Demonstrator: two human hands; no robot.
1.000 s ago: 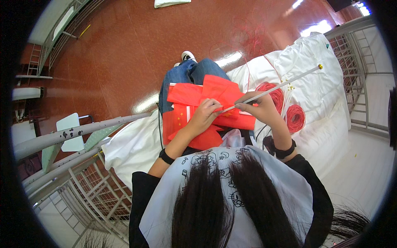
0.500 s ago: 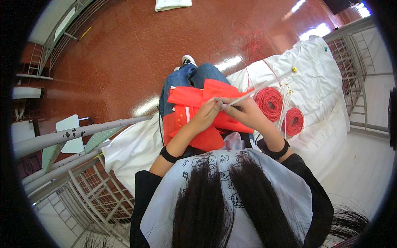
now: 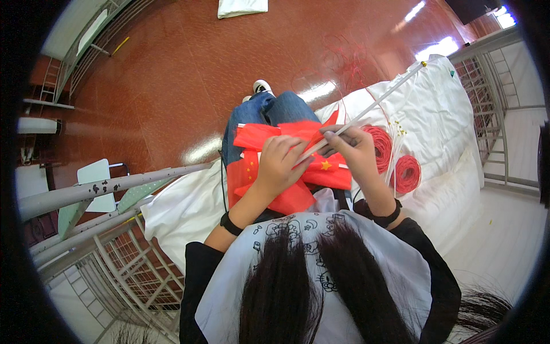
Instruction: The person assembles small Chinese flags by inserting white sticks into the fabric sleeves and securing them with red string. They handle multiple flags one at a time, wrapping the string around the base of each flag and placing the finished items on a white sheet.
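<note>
A long white stick (image 3: 381,100) with a gold tip slants up to the right across my lap. My right hand (image 3: 352,146) is closed around it, partway along. At the stick's lower end is my left hand (image 3: 279,163), fingers bent round it and the red cloth there; the exact grip is partly hidden. Several red flags (image 3: 252,136) with white edges and yellow stars lie overlapped on my thighs, under both hands. One raised corner of red cloth stands beside the stick, near my right fingers.
Two coils of red cord (image 3: 408,174) lie on the white bedding (image 3: 444,137) to my right, with a bundle of thin white sticks (image 3: 394,152) between them. Loose red cord (image 3: 346,60) tangles on the floor ahead. Metal bed rails (image 3: 114,183) run along the left.
The white stick has swung upward, its gold tip now farther away and to the right. My hands have moved apart, the left one turning over the flags.
</note>
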